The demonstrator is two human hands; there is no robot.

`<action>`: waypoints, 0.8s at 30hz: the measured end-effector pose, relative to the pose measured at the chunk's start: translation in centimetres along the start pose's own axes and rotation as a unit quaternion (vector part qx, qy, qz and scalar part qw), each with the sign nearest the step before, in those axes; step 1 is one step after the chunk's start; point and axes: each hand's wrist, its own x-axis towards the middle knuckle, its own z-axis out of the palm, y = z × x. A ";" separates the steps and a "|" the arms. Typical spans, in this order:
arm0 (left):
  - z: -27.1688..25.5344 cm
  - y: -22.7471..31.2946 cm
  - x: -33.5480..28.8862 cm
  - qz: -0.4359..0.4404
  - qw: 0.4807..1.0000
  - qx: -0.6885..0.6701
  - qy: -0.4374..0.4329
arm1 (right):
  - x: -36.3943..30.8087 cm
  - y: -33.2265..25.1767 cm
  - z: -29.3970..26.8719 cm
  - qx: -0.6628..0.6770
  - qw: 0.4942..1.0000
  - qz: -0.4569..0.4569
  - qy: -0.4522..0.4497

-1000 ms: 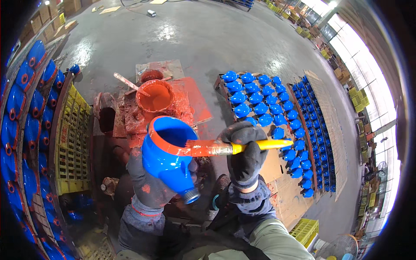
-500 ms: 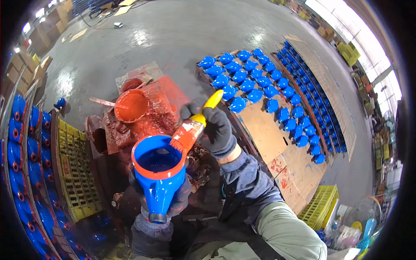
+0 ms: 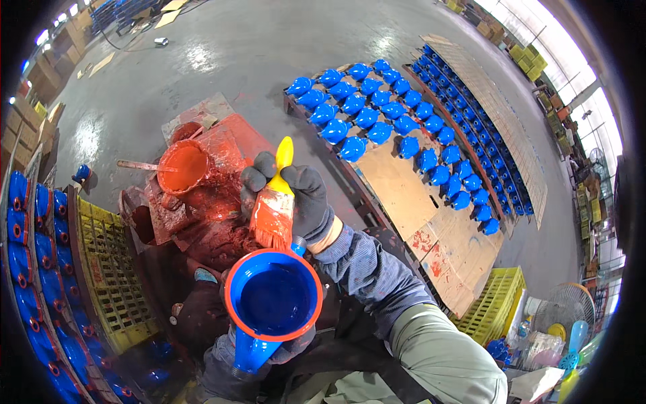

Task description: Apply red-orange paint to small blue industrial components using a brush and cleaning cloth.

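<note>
A blue metal housing [image 3: 250, 350] rests in my left hand [image 3: 297, 345], gripped from below and partly hiding the fingers. Its round open mouth faces up, with a red painted rim, and a threaded spout shows on each of two opposite sides. Between the thumb and fingers of my gloved right hand [image 3: 309, 202] is a paintbrush [image 3: 274, 215] with a yellow handle pointing up. Its red-coated bristles hang down just over the far edge of the rim; whether they touch it I cannot tell. A pot of red paint [image 3: 183, 168] with a stick in it stands ahead on the left.
The pot sits on a paint-caked stand [image 3: 232, 141]. To the right, rows of blue housings [image 3: 367, 118] cover a cardboard-topped rack [image 3: 397, 188]. On the left are stacked blue housings [image 3: 50, 262] and a yellow crate [image 3: 111, 262]. A yellow basket [image 3: 494, 303] and a fan [image 3: 568, 306] are lower right.
The housing has turned in my left hand, its mouth now nearer me and facing up more. My right hand has shifted left, with the brush turned more upright. The view has shifted slightly.
</note>
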 end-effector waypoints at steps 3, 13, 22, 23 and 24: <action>-0.4 1.0 0.6 0.131 0.983 0.130 0.009 | 0.0 -0.5 0.2 -0.124 0.985 -0.099 0.062; -3.0 5.8 2.3 0.534 0.306 0.705 0.352 | -1.6 -0.6 4.2 -0.609 0.760 -0.136 0.182; -2.0 5.2 2.4 0.435 0.232 0.784 0.376 | -1.2 0.0 3.0 -0.806 0.546 -0.213 0.078; -2.0 5.4 2.3 0.427 0.234 0.787 0.379 | -1.3 -0.1 3.1 -0.810 0.540 -0.212 0.084; -2.0 5.5 2.1 0.473 0.307 0.747 0.354 | -1.3 0.0 3.3 -0.811 0.540 -0.207 0.086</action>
